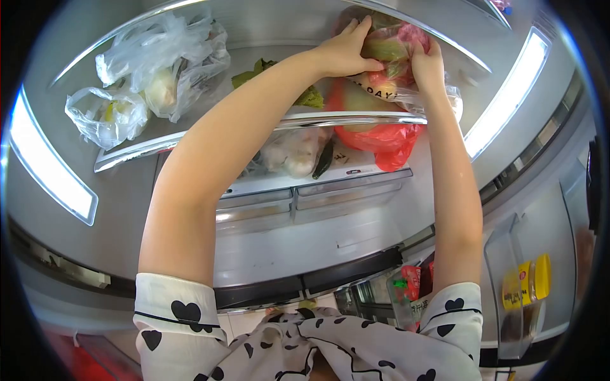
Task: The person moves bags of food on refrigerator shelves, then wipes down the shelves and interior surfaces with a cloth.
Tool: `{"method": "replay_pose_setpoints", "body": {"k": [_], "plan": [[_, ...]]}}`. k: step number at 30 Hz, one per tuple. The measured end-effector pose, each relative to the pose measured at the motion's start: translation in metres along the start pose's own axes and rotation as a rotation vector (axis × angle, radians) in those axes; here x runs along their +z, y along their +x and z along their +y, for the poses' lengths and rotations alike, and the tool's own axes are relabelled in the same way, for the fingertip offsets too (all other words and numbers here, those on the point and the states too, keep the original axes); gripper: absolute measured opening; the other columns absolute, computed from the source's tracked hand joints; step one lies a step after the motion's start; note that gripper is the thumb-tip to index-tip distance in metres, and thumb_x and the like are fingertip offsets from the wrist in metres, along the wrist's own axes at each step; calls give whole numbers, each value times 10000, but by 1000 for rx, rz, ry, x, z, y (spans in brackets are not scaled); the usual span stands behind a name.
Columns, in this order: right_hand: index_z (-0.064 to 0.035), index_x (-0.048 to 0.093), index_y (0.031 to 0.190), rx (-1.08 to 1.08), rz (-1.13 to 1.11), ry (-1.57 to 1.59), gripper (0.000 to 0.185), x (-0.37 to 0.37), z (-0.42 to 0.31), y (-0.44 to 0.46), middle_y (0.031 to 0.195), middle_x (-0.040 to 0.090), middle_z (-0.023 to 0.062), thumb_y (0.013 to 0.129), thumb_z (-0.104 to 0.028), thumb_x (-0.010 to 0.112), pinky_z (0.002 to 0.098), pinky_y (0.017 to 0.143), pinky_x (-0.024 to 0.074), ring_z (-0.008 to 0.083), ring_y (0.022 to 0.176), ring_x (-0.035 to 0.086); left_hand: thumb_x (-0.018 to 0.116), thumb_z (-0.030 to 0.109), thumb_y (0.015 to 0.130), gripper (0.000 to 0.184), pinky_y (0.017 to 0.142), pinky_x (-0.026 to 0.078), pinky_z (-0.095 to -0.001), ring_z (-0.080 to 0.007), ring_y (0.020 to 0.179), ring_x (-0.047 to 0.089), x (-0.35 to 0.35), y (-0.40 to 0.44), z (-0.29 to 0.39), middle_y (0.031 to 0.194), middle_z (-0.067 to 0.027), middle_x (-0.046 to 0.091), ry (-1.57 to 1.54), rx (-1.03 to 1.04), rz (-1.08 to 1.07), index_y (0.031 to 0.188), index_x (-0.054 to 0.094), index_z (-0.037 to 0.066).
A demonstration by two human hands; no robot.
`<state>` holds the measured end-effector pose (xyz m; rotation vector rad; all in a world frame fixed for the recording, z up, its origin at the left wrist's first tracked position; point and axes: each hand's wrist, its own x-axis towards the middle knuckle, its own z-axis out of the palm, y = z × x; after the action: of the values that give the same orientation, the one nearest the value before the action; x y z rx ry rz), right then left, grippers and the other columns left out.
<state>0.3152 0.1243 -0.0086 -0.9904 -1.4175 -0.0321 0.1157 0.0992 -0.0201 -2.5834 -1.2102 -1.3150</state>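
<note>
On the refrigerator's upper glass shelf, toward the right, lies a clear plastic bag [384, 49] with green and reddish contents that I cannot make out. My left hand [346, 52] holds its left side, thumb and fingers apart around the plastic. On the other side, my right hand [427, 62] has its fingers closed on the bag's pinkish part. Just below the hands is a wrapper with black lettering [380, 87]. A red plastic bag [387, 140] shows beneath it, seen partly through the shelf.
White plastic bags [162, 66] sit at the shelf's left, with green leaves [310, 97] behind my left forearm. The shelf's shiny front edge [356, 118] runs below my wrists. Lower are a bag of pale vegetables [293, 152] and clear drawers [346, 198]. A yellow-lidded jar [526, 282] stands in the door.
</note>
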Motion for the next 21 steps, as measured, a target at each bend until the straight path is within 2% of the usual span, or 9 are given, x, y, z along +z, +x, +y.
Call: {"method": "replay_pose_setpoints", "body": {"k": [3,5,6,8,9,11,13,16,21], "plan": [[16,454,1338,80,-263,245,590,-17,-58,-23,1255,552,276,882,-344,558,427,1009,398,423,1193,513,723,307,782,960,1078,346,-366,-344,1316,418,3,4,2,1477,-260,313,90,-23,41,1481,164,-41],[-11,400,1389,-146,-209,-172,654,3,-54,-36,1348,466,277,881,-390,563,454,1055,342,454,1255,434,688,311,797,908,1060,364,-367,-336,1293,445,1,3,6,1451,-237,375,169,-43,75,1481,193,-24],[-25,374,1415,-256,-180,-379,688,10,-47,-40,1395,422,277,880,-413,566,467,1078,314,469,1285,394,669,302,801,872,1051,371,-365,-330,1278,458,-2,4,2,1431,-223,409,70,-3,30,1477,218,-13],[-55,339,1442,-226,-241,-308,717,14,-28,-30,1441,361,268,879,-439,563,498,1099,269,486,1315,333,631,284,808,805,1032,386,-361,-318,1250,485,-13,5,-11,1390,-194,476,-124,70,-61,1470,268,8],[-70,322,1455,-217,-272,-270,733,14,-20,-23,1464,330,263,878,-453,562,514,1110,247,494,1330,302,623,264,804,779,1028,388,-355,-308,1241,493,-21,-1,-5,1372,-187,496,-114,18,-132,1463,292,12],[-98,322,1460,-224,-294,-425,701,13,-9,-20,1464,336,262,882,-410,567,505,1118,243,472,1338,308,608,225,796,733,1019,393,-342,-288,1224,509,-40,-13,16,1336,-173,535,-90,-83,-275,1447,341,19],[-100,328,1458,-257,-267,-534,684,13,-5,-19,1466,333,262,886,-389,565,498,1122,238,463,1340,312,554,126,775,653,1016,394,-317,-263,1213,521,-33,-10,10,1324,-170,549,-93,-66,-233,1406,421,20],[-93,340,1451,-256,-280,-519,661,11,-10,-22,1447,361,260,876,-317,576,494,1124,235,451,1324,342,514,81,764,613,1020,390,-310,-250,1210,523,-35,-2,0,1313,-162,562,-205,-71,-203,1372,467,10],[-49,383,1411,-508,-184,-376,613,14,-39,-50,1408,390,274,850,-208,570,495,1096,291,451,1300,366,459,53,760,572,1016,401,-331,-282,1203,542,-33,-2,-12,1259,-195,597,-305,-54,-176,1327,527,23]]}}
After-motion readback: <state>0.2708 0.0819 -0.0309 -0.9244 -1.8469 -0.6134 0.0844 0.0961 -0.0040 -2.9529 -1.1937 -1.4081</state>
